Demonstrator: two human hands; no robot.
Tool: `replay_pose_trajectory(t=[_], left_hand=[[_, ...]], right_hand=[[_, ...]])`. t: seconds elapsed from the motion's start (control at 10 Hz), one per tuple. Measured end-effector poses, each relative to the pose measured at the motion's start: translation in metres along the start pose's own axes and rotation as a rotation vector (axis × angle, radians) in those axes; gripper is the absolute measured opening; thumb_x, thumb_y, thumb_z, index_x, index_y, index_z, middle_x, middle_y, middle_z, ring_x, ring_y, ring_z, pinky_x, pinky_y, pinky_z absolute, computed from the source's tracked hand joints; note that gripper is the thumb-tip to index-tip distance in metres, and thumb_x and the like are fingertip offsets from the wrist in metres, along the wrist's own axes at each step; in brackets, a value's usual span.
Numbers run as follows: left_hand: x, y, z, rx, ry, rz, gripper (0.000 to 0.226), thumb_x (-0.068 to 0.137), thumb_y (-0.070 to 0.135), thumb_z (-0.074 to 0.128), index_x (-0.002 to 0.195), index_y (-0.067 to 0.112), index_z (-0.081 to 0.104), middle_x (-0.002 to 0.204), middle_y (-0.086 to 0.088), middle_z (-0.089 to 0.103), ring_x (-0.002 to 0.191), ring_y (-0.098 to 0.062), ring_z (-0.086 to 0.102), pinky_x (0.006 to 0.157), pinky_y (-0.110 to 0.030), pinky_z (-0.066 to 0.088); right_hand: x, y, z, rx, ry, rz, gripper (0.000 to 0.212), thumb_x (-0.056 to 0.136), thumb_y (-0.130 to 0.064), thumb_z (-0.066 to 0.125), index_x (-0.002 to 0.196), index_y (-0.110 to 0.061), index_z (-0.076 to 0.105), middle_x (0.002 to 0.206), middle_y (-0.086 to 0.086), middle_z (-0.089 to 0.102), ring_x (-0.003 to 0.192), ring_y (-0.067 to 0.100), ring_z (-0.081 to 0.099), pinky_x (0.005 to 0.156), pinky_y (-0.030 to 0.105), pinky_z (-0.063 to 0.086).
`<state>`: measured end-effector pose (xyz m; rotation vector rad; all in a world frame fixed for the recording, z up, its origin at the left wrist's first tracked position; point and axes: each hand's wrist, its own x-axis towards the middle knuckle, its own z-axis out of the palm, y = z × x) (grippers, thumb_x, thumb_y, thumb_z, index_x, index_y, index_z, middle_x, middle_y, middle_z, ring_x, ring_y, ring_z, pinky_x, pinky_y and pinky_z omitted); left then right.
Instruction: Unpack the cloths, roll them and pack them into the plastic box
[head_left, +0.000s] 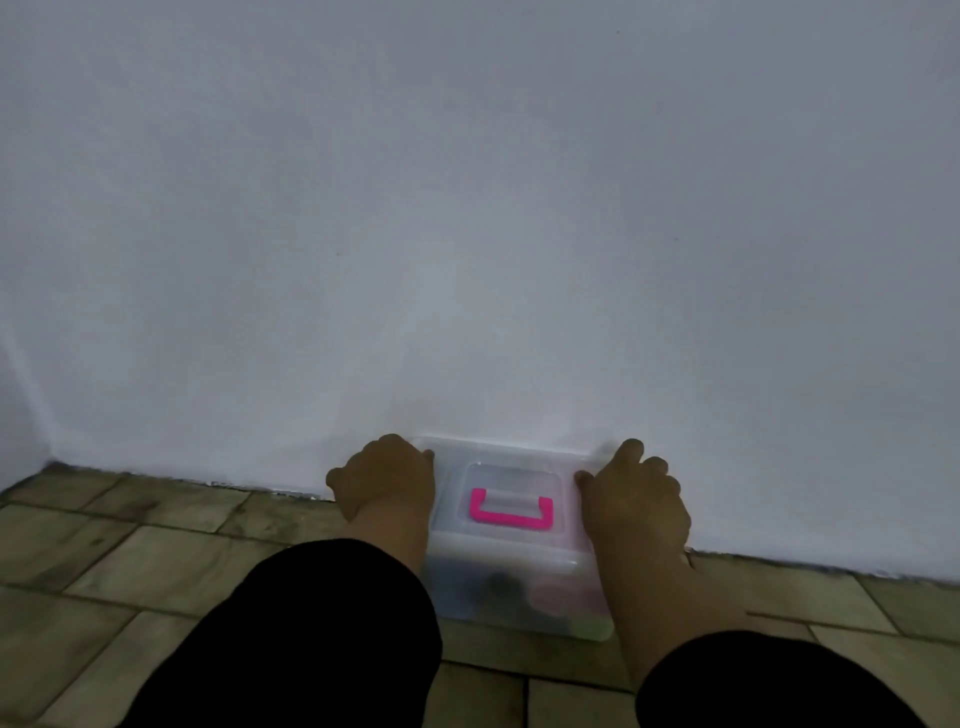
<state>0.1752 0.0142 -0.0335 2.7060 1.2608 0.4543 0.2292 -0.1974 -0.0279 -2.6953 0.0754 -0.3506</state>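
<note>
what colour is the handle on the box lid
Bright pink; the handle lies flat on the clear lid, shown in the head view.

Plain white wall (467, 208), worn tiled floor (156, 561).

The scene is dimly, evenly lit, with no glare. Soft blur is seen throughout. The tiled floor (156, 561) is bent by wide-angle distortion at the edges.
</note>
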Motion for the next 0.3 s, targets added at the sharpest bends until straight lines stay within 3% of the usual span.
replay_pose_trajectory(t=[0.2,0.3], left_hand=[[0.0012,0.0008,0.002,-0.026,-0.001,0.007,0.048,0.089,0.057,0.037,0.108,0.019,0.058,0.11,-0.004,0.063,0.099,-0.026,0.06,0.08,-0.036,0.036],[0.0037,0.0,-0.0007,-0.089,-0.012,-0.076,0.058,0.087,0.061,0.032,0.121,0.018,0.049,0.123,-0.008,0.055,0.112,-0.03,0.053,0.097,-0.05,0.034]], right_hand=[[0.001,0.0023,0.0002,0.029,-0.004,0.01,0.051,0.087,-0.051,0.053,0.12,-0.015,0.038,0.117,0.011,0.05,0.106,0.03,0.052,0.067,0.037,0.039],[0.0032,0.0017,-0.0044,0.001,-0.045,0.042,0.058,0.085,-0.056,0.052,0.124,-0.015,0.039,0.121,0.011,0.05,0.111,0.03,0.051,0.081,0.041,0.043]])
